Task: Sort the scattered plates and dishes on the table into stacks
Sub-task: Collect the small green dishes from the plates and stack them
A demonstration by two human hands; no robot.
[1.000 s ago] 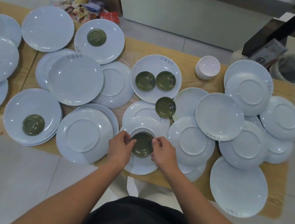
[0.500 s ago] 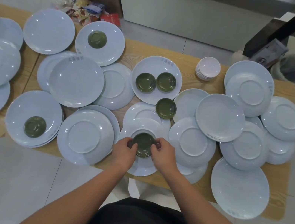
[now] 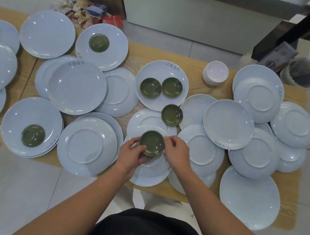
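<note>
Fingers (image 3: 139, 148) of the left grip (image 3: 130, 153) were curled round the green dish (image 3: 152, 143), over overturned plates (image 3: 149, 177) by the surface's (image 3: 160, 56) near edge; its right rim was pinched by the right grip (image 3: 177, 151). Its underside was hidden.

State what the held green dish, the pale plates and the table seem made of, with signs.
Green dish: glazed ceramic or melamine; glossy sheen. Pale plates: likely the same; smooth, bright glints. Table: wood or laminate; matt, visible grain.
</note>
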